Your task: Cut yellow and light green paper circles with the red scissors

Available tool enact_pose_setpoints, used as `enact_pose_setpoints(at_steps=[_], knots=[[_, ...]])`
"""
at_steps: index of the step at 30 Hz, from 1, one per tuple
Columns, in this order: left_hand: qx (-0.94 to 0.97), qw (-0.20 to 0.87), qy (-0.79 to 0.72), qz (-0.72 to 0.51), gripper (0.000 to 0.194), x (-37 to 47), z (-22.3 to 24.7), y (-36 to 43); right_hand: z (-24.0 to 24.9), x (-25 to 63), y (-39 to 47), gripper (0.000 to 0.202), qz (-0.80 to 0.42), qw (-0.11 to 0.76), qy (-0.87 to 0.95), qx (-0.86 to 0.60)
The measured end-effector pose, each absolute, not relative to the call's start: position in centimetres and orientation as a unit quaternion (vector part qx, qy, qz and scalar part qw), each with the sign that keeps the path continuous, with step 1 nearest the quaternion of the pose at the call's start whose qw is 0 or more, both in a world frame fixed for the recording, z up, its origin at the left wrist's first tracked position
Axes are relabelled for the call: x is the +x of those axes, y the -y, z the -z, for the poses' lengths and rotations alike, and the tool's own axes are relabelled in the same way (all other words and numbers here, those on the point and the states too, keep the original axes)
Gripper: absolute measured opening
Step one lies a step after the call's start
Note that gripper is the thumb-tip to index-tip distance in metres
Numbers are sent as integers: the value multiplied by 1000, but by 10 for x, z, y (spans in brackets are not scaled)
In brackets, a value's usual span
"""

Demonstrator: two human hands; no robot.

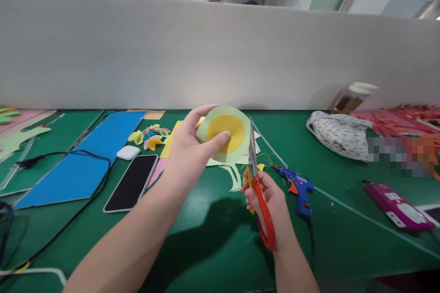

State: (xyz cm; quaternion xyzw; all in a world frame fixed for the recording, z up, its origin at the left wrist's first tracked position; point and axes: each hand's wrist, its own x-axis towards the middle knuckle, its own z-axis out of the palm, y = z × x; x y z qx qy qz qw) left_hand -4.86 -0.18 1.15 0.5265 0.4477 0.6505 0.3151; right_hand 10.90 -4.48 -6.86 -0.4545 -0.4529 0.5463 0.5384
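Observation:
My left hand (192, 142) pinches a pale green paper disc (224, 154) with a yellow circle (237, 130) on its face, thumb lying across the yellow. My right hand (270, 197) grips scissors (264, 213) with red handles. Their blades point up along the disc's right edge; whether paper lies between the blades, I cannot tell. Something yellow (250, 178) also shows at the right hand's fingers, partly hidden. Below the disc, a curled strip of light green paper (233, 177) hangs or lies over the green table (202, 247).
A blue hot glue gun (299, 187) lies right of my right hand, its cord running forward. To the left are a phone (132, 183), a white case (128, 152), paper petals (151, 137) and a blue board (85, 160). A purple power strip (395, 206) and patterned cloth (340, 135) lie right.

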Motion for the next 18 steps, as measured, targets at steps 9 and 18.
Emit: enact_pose_setpoints(at_steps=[9, 18], knots=[[546, 281, -460, -641, 46, -57, -17, -1, 59, 113, 48, 50, -538, 522, 465, -471], [553, 316, -435, -637, 57, -63, -17, -4, 68, 119, 44, 47, -542, 512, 468, -475]])
